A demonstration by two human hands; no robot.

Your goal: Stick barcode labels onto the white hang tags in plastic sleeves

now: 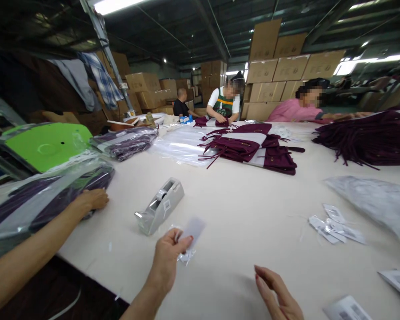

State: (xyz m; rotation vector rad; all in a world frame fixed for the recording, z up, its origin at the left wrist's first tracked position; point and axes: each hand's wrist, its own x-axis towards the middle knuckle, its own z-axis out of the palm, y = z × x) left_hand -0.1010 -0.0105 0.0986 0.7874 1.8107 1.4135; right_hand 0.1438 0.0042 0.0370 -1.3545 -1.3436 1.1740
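My left hand [165, 258] pinches a white tag [195, 229] between thumb and fingers, slightly blurred, above the table. A bit of white string or clear plastic hangs below those fingers. Just beyond it stands a grey tape dispenser [163, 204]. My right hand [276, 293] is at the bottom edge, fingers apart, holding nothing visible; part of it is cut off. To its right lie white tags with printed labels [348, 309] and a small pile of string tags [335, 226].
Another person's hand [96, 199] rests by bagged purple garments [50, 200] at left. Purple garments [243, 144] lie mid-table, beside clear bags [183, 144]. A purple stack [370, 138] and plastic bags [376, 200] are at right. People sit across, before cartons [262, 71].
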